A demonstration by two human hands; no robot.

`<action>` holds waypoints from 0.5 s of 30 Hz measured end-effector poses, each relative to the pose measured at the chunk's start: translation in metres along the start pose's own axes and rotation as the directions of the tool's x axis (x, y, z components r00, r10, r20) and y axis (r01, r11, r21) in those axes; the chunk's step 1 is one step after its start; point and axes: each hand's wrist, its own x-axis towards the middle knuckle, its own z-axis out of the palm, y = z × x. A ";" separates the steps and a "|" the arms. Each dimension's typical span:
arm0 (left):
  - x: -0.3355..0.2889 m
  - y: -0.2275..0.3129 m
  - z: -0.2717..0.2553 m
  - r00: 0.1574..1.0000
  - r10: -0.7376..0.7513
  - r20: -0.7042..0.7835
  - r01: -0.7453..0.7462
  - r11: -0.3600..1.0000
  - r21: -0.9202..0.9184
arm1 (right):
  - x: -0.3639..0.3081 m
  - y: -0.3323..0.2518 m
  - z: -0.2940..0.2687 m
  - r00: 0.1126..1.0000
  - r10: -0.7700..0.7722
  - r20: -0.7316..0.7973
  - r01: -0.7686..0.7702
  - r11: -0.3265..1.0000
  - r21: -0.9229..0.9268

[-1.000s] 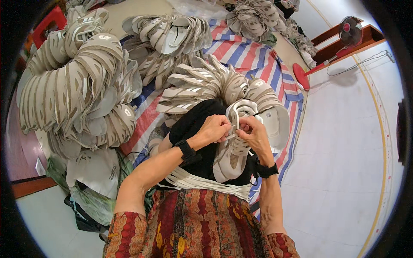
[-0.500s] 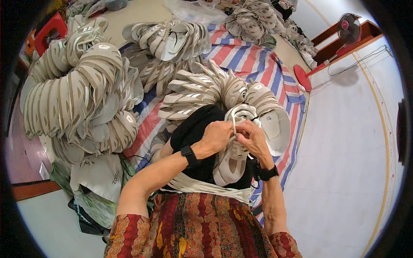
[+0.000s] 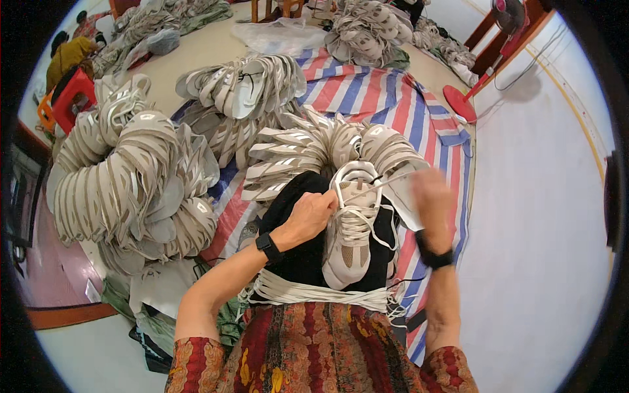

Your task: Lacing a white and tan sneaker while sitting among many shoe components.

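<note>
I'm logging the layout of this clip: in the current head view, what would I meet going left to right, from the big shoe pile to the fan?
Big shoe pile → black wristwatch → left hand → laced shoe in the lap → blurred right hand → fan head.

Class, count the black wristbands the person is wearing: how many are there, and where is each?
2. One black wristband is worn just behind the left hand; the other black wristband is just behind the blurred right hand.
</note>
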 end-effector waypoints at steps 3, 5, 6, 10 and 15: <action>-0.001 0.002 0.001 0.994 -0.077 0.076 0.085 0.990 -0.108 | 0.003 0.075 -0.034 0.839 0.543 -0.033 -0.544 0.838 -0.032; -0.003 0.005 0.001 0.940 -0.296 0.168 0.335 0.890 -0.310 | -0.006 0.083 -0.027 0.944 0.330 -0.028 -0.330 0.944 0.003; -0.004 0.007 0.000 0.839 -0.451 0.305 0.544 0.671 -0.504 | -0.010 0.080 -0.021 0.971 0.238 0.033 -0.238 0.971 0.004; -0.011 0.012 -0.006 0.677 -0.599 0.428 0.657 0.230 -0.718 | -0.024 0.010 0.027 0.994 -0.093 0.063 0.050 0.868 0.493; -0.012 0.011 -0.004 0.645 -0.589 0.487 0.652 0.092 -0.752 | -0.015 -0.028 0.034 0.970 -0.196 0.143 0.041 0.713 0.700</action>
